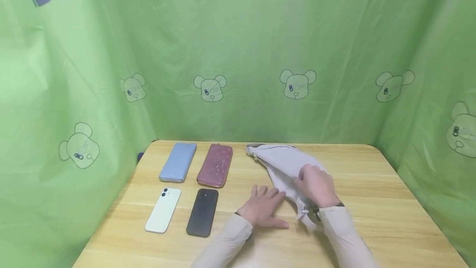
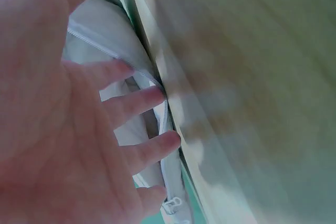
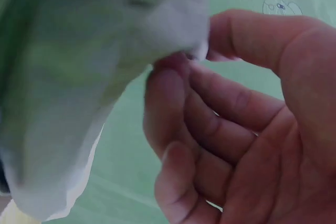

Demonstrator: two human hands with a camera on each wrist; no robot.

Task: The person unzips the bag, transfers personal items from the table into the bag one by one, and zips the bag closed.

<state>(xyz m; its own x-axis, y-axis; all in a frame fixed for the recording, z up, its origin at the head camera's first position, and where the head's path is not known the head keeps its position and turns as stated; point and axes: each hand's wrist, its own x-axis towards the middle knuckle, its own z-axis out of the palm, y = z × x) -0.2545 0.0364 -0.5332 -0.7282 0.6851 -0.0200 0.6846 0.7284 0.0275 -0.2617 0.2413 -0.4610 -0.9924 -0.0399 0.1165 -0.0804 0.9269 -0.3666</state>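
Note:
A pale grey zippered bag (image 1: 288, 158) lies slanted on the right half of the table, partly lifted at its near side. My right hand (image 1: 317, 185) pinches the bag's fabric between thumb and curled fingers, which shows up close in the right wrist view at the bag's edge (image 3: 173, 35). With fingers spread, my left hand (image 1: 263, 206) is just left of the bag, fingertips right at its near-left edge. The left wrist view shows the zipper (image 2: 100, 45) parted behind those fingers, and a zipper pull (image 2: 172, 202) near the little finger. The inside of the bag is mostly hidden.
Left of the bag, on the wooden table (image 1: 386, 202), lie a blue wallet (image 1: 178, 162) and a dark red wallet (image 1: 215, 164). Nearer are a white phone (image 1: 163, 210) and a black phone (image 1: 202, 212). A green curtain (image 1: 253, 111) surrounds the table's back and sides.

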